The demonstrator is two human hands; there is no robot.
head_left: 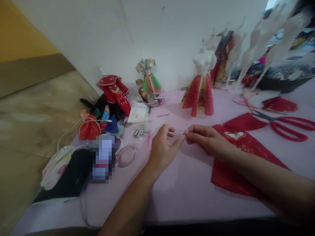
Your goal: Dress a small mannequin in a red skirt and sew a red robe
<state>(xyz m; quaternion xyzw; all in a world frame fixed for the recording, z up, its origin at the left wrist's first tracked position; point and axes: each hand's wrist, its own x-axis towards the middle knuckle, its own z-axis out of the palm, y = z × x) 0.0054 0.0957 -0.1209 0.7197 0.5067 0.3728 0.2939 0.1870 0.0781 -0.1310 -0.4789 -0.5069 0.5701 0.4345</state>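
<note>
Over the middle of the table, my left hand point(163, 147) and my right hand point(206, 137) meet at the fingertips. My right thumb and forefinger pinch a tiny whitish thing, too small to name. The thumb of my left hand reaches to the same spot, its fingers curled; a faint pale strip or thread seems to run between the hands. Beneath my right forearm lies a red patterned cloth point(228, 164) with a white motif. Red-handled scissors point(277, 123) rest with open blades beside a smaller red piece of cloth point(246, 123).
Dressed doll forms point(201, 95) and bare white mannequins point(258, 42) stand along the wall. At left are a phone point(103, 159), a roll of tape point(125, 156), fabric scraps point(90, 129), a cable and a pale cloth point(57, 167). Pins and small trinkets point(141, 131) lie beyond my left hand.
</note>
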